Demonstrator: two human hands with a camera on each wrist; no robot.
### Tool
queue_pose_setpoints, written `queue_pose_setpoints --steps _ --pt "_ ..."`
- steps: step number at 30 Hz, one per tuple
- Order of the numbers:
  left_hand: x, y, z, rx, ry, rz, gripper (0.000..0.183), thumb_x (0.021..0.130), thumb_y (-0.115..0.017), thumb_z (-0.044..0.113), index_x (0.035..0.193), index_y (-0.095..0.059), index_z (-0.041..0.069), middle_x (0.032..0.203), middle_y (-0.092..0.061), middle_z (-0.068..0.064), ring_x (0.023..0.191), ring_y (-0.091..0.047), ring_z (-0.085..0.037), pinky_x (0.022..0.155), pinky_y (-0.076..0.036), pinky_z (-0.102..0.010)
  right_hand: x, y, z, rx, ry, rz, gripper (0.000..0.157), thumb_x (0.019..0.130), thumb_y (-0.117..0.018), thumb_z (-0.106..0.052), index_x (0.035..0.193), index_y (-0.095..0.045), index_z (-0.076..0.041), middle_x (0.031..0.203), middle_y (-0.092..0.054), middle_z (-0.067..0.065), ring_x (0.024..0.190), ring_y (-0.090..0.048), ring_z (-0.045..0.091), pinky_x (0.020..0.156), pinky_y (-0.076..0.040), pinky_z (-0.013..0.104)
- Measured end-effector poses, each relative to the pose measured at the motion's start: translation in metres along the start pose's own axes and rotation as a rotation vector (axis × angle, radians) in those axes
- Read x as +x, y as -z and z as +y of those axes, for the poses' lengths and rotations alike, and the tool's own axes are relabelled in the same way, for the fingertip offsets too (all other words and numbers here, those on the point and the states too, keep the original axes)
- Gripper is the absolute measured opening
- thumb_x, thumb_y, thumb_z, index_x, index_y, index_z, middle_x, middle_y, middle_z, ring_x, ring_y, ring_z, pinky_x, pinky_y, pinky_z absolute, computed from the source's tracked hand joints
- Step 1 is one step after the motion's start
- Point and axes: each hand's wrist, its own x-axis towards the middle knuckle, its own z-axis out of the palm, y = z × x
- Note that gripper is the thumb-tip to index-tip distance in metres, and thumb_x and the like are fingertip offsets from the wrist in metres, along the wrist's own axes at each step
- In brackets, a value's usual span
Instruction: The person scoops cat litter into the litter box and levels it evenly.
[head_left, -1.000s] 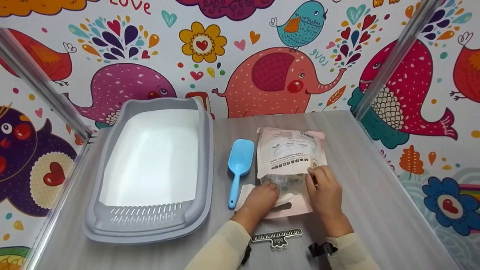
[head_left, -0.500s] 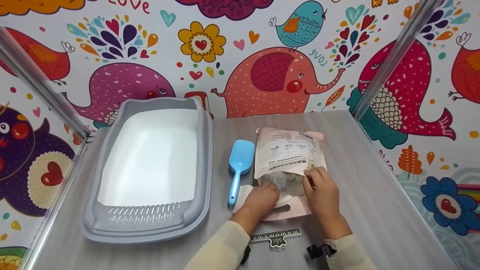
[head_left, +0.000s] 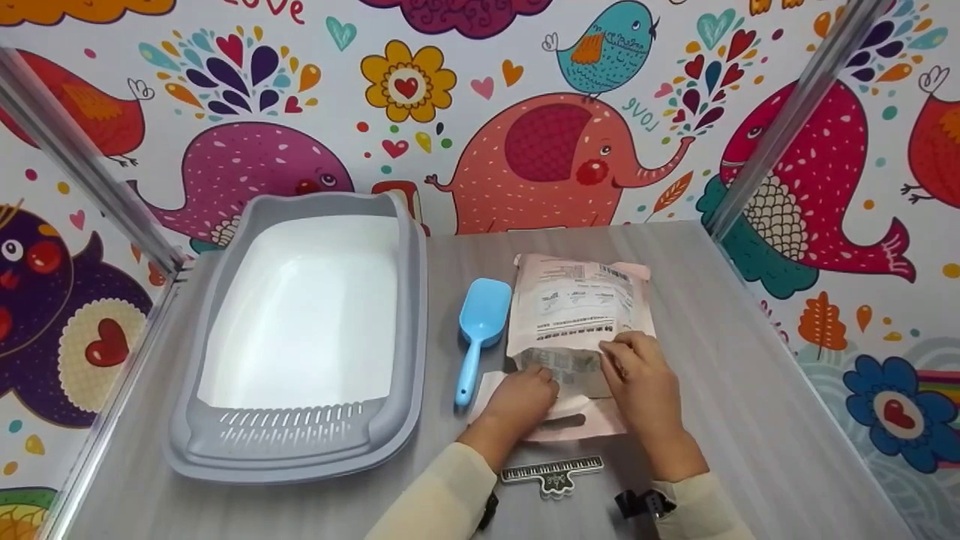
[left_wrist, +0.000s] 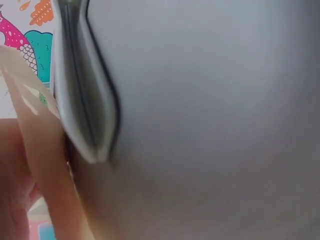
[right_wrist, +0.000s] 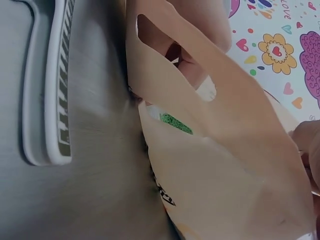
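Observation:
A pink printed bag (head_left: 574, 300) lies on the table, its near end parted across, with a clear inner layer showing in the gap. My left hand (head_left: 521, 397) grips the near flap with curled fingers, beside the slot handle; its fingertips are partly hidden. At the right side of the gap, my right hand (head_left: 643, 382) pinches the upper edge of the bag between thumb and fingers. Seen from the right wrist, the flap (right_wrist: 220, 85) with its handle hole stands up in front of the left hand. A long clip (head_left: 553, 475) lies just below the bag.
A grey litter tray (head_left: 292, 442) with a slotted front stands on the left. Between it and the bag lies a blue scoop (head_left: 482, 319). Patterned walls (head_left: 487, 67) close off the back and sides of the table (head_left: 735, 337).
My right hand has shifted slightly left along the edge of the bag, pinching it. The left hand stays about where it was.

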Motion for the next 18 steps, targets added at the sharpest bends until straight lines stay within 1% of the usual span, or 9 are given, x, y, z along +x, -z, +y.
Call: queue_pose_setpoints --steps 4,7,10,13,15,16,18 --pt "-0.003 0.001 -0.003 -0.010 0.012 0.016 0.016 0.094 -0.064 0.013 0.103 -0.076 0.019 0.105 -0.069 0.005 0.103 -0.063 -0.012 0.088 -0.057 -0.024 0.002 0.001 0.000 -0.012 0.027 -0.018 0.017 0.081 -0.086 -0.003 0.096 -0.080 -0.004 0.095 -0.066 0.008 0.093 -0.065 0.026 0.073 -0.060 0.042" --pt "-0.005 0.002 -0.005 -0.025 0.035 0.043 0.017 0.093 -0.064 0.012 0.103 -0.076 0.018 0.104 -0.069 0.005 0.102 -0.063 -0.011 0.088 -0.057 -0.024 0.002 0.000 0.000 -0.018 0.024 -0.031 0.016 0.082 -0.086 -0.006 0.096 -0.080 -0.004 0.093 -0.065 0.007 0.091 -0.064 0.025 0.073 -0.059 0.042" --pt "-0.007 0.006 -0.007 -0.064 0.056 0.058 0.014 0.094 -0.065 0.013 0.102 -0.075 0.016 0.102 -0.069 0.003 0.099 -0.064 -0.013 0.088 -0.057 -0.026 0.002 -0.001 0.000 -0.021 0.009 -0.040 0.015 0.082 -0.086 -0.008 0.096 -0.081 -0.005 0.093 -0.065 0.007 0.091 -0.063 0.025 0.073 -0.059 0.042" --pt "-0.010 0.011 -0.010 -0.111 0.081 0.064 0.010 0.097 -0.064 0.016 0.100 -0.074 0.015 0.100 -0.069 0.002 0.097 -0.064 -0.014 0.087 -0.057 -0.028 0.002 -0.001 0.000 -0.018 -0.006 -0.045 0.015 0.083 -0.086 -0.009 0.096 -0.081 -0.005 0.093 -0.066 0.007 0.091 -0.063 0.025 0.074 -0.059 0.043" --pt "-0.013 0.014 -0.013 -0.143 0.114 0.070 0.014 0.101 -0.062 0.022 0.101 -0.074 0.015 0.100 -0.069 0.002 0.097 -0.065 -0.015 0.086 -0.058 -0.029 0.002 -0.001 -0.001 -0.017 -0.019 -0.048 0.015 0.082 -0.087 -0.010 0.095 -0.081 -0.005 0.093 -0.066 0.007 0.091 -0.064 0.025 0.072 -0.059 0.043" --pt "-0.015 0.016 -0.015 -0.159 0.131 0.079 0.016 0.102 -0.061 0.024 0.101 -0.074 0.016 0.100 -0.069 0.002 0.097 -0.065 -0.015 0.086 -0.058 -0.030 0.001 -0.001 -0.002 -0.014 -0.026 -0.049 0.015 0.082 -0.087 -0.010 0.095 -0.081 -0.006 0.093 -0.066 0.007 0.091 -0.064 0.025 0.072 -0.059 0.043" --pt "-0.019 0.019 -0.019 -0.189 0.165 0.117 0.018 0.104 -0.059 0.027 0.101 -0.074 0.016 0.101 -0.070 0.002 0.097 -0.066 -0.016 0.085 -0.058 -0.031 0.001 -0.001 -0.003 -0.011 -0.036 -0.051 0.014 0.082 -0.087 -0.011 0.094 -0.081 -0.006 0.094 -0.066 0.006 0.091 -0.064 0.025 0.071 -0.059 0.043"
